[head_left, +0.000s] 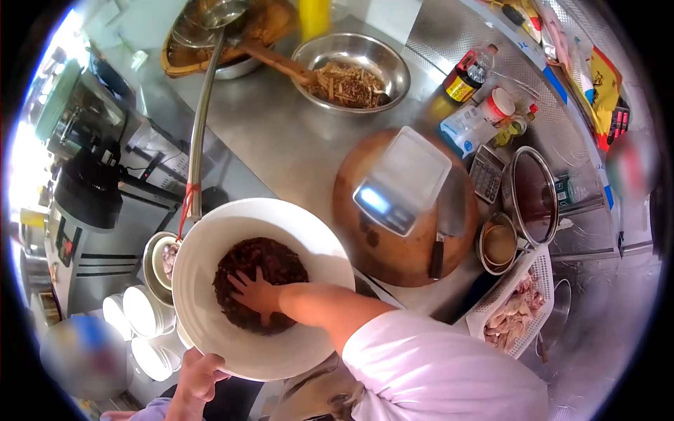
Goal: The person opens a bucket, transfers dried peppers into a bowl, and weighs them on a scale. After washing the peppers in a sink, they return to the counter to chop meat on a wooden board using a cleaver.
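Observation:
A large white bucket [328, 259] tilts toward me, with dark, reddish-brown wet pieces [260, 251] in its bottom, perhaps meat in sauce. Deep inside it, my right hand [257, 292] rests on these pieces, fingers spread and holding nothing. Its forearm crosses the bucket's right rim. At the lower left, my left hand [201, 374] grips the rim, thumb along the edge and the other fingers partly hidden.
Right of the bucket, a digital scale [414, 165] and a cleaver [449, 210] lie on a round chopping board [354, 200]. A white basket [484, 309] holds raw meat pieces. A long-handled ladle [203, 126] reaches toward the bucket. A steel bowl [397, 67] contains dried spices.

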